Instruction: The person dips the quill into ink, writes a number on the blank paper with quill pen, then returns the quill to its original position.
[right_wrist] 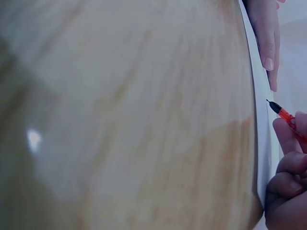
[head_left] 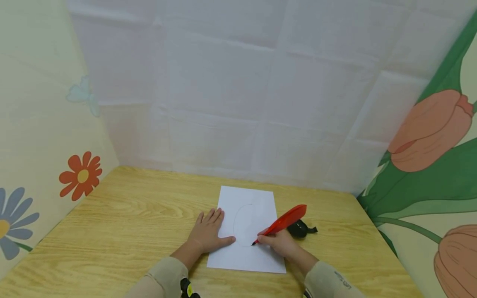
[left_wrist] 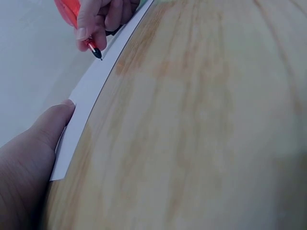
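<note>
A sheet of white paper (head_left: 257,198) lies on the wooden table, bearing a thin curved line (head_left: 234,223) that bows to the left. My right hand (head_left: 282,243) pinches a red feather pen (head_left: 288,218) whose black tip meets the paper at the curve's lower end. In the right wrist view the thumb and fingers of the right hand (right_wrist: 288,184) are bent around the pen (right_wrist: 284,113). Flat on the paper's left edge rests my left hand (head_left: 207,235), fingers straight and thumb spread onto the sheet. Its thumb (left_wrist: 50,124) also shows in the left wrist view.
A rounded black object (head_left: 298,229) with a short tail sits just behind the right hand, partly hidden. The wooden table (head_left: 156,211) extends to both sides. White cloth (head_left: 223,91) hangs at the back, and flower-printed panels (head_left: 421,198) flank the table.
</note>
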Demonstrator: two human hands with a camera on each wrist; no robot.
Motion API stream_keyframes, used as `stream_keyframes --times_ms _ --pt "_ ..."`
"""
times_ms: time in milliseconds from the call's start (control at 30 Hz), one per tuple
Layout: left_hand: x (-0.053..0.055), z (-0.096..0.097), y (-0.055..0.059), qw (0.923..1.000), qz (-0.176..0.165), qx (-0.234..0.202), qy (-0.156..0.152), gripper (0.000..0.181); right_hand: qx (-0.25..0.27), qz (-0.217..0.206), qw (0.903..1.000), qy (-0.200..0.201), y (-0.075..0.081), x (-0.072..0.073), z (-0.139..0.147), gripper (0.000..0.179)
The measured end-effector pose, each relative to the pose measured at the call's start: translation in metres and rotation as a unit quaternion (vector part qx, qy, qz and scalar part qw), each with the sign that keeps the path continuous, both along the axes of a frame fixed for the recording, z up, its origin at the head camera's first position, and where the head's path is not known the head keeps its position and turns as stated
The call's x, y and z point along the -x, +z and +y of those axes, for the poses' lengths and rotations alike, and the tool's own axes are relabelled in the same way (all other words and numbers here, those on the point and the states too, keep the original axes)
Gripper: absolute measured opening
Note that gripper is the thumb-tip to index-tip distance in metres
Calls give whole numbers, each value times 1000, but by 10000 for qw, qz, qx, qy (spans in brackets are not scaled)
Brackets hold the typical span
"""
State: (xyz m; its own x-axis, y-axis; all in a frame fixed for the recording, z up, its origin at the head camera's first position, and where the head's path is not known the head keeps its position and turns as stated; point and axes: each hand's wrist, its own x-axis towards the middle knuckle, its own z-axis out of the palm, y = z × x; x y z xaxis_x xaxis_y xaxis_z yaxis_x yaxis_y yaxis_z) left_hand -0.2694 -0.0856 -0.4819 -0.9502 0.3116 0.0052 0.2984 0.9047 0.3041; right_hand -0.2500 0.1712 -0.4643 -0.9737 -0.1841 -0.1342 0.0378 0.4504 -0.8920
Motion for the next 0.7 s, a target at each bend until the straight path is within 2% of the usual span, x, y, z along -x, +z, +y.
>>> stream_keyframes --times_ms 300,700 --pt "-3 0 2 10000 18 -60 -9 101 -60 20 10000 -72 2 -2 2 25" --pt "-2 -2 -1 9999 -28 -107 -59 101 -161 -84 9986 -501 3 1 7 24"
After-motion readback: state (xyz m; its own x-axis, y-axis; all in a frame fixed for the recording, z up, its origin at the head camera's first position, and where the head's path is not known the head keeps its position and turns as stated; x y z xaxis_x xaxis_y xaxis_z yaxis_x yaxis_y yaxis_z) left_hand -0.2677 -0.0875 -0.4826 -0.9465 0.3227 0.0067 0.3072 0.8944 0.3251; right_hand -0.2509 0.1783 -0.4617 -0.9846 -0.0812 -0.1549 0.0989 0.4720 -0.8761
